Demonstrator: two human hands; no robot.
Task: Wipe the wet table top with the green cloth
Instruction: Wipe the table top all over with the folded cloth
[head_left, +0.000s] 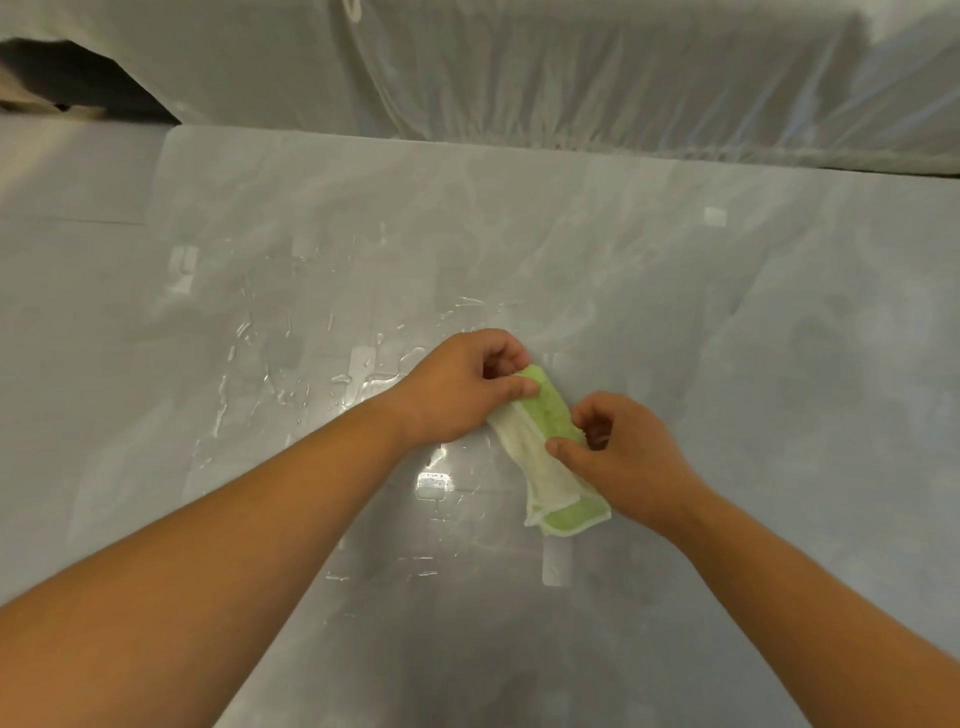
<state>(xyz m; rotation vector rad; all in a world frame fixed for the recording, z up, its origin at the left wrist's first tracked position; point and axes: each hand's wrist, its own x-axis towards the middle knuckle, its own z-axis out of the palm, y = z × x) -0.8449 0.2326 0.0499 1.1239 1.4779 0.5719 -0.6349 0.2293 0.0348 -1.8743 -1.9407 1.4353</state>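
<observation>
A green cloth (546, 447) with a pale cream underside lies bunched lengthwise on the glossy grey table top (727, 322). My left hand (460, 387) pinches the cloth's far end between thumb and fingers. My right hand (621, 454) pinches its right edge near the middle. The near end of the cloth lies folded on the table. Water drops and streaks (270, 374) glisten on the table to the left of my hands, and a wet patch (434, 486) sits just below my left wrist.
A wall of crinkled clear plastic sheeting (571, 78) hangs along the table's far edge. A dark gap (67, 83) opens at the upper left corner. The table top reaches beyond the view on both sides.
</observation>
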